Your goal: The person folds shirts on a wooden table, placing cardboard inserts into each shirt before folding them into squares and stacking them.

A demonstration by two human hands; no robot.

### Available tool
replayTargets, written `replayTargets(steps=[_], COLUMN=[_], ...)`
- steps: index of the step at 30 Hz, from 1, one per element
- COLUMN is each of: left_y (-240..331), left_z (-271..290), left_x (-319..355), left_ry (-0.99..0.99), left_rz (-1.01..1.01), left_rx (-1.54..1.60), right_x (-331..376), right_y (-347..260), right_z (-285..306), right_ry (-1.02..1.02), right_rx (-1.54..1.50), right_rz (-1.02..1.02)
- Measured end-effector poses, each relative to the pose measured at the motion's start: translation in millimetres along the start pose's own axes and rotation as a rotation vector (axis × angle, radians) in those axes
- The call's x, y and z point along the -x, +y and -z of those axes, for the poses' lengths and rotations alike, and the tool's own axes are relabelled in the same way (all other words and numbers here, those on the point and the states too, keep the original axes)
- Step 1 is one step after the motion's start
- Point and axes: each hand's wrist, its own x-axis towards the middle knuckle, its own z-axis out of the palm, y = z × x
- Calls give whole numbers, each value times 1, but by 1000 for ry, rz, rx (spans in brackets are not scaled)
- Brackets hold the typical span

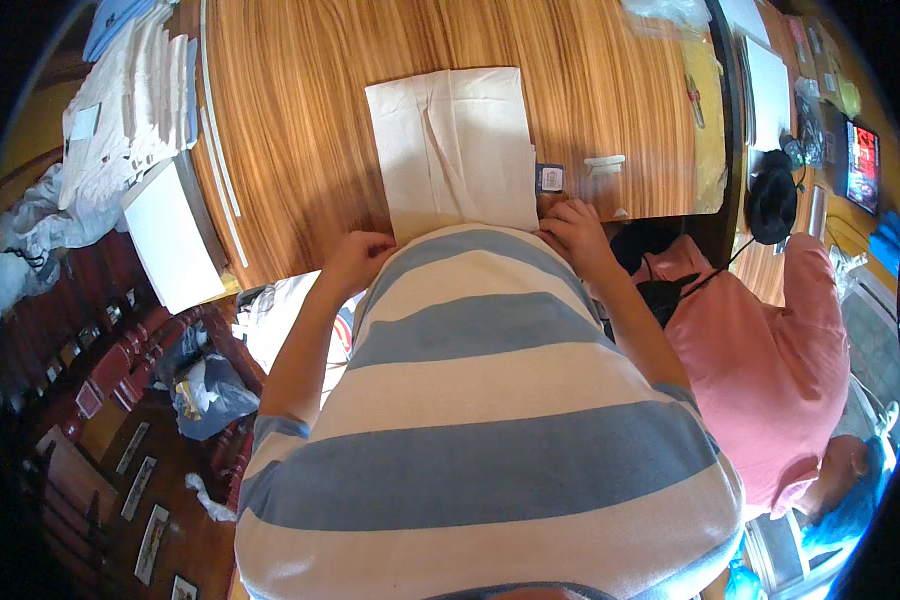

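Note:
A cream folded cloth (455, 150) lies flat on the wood-grain table in front of me, with creases down its middle. Its near edge runs up against my striped shirt, which hides part of it. At the near left corner, my left hand (362, 260) pinches the cloth between thumb and fingers. My right hand (576, 235) is at the near right corner, fingers bent and closed on the edge. Just beyond that hand, a dark tag (550, 178) with a white label sits against the cloth's right side; whether it is attached I cannot tell.
A small white piece (605, 163) lies right of the tag. Thread snips (695, 100) rest on a yellow strip at the table's right edge. Folded pale garments (130, 110) are stacked at far left, above a white panel (175, 235). A person in pink (750, 350) sits close on my right.

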Motion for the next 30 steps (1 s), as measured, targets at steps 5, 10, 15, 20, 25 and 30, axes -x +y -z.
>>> replayTargets(steps=[5,10,15,20,25,30], left_y=[18,78,95,71,68,60], left_z=[7,20,-9,-27,-31,-33], left_x=[7,-4,-66,-84,-89,-90], left_ry=[0,554,632,567,598,633], left_rz=[27,-143,-625,-587,-566,-577], left_rx=[55,-612,-662,-651,-582,-587], right_x=[-2,-8,-21,-115,-222,-241], right_y=[3,-4,-6,-52,-90,-88], right_z=[0,5,18,35,3,4], right_ry=[-52,-31,-89,237,-32,-99], right_rx=[-10,-40,-12,46,303,354], right_rz=[-29,-30,-12,-214,-230,-281])
